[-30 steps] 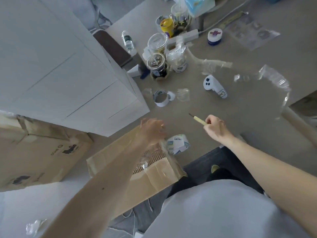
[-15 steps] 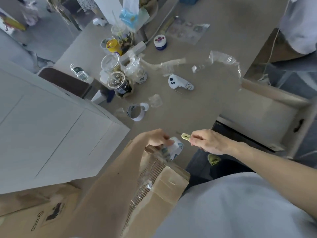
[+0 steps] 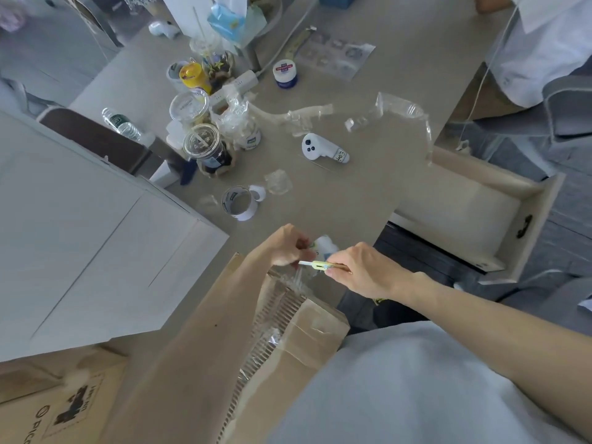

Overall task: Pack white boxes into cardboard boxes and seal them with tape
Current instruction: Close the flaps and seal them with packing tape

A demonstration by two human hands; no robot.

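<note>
Head view, tape roll [image 3: 324, 245] half hidden by hands

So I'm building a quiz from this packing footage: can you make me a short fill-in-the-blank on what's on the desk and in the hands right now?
1. The right hand holds a small ____ cutter, its blade pointing at the left hand.
2. The clear tape runs along the top of the ____ box.
3. The white controller lies on the ____.
4. The desk drawer at the right is ____.

Missing words: yellow; cardboard; desk; open
</note>
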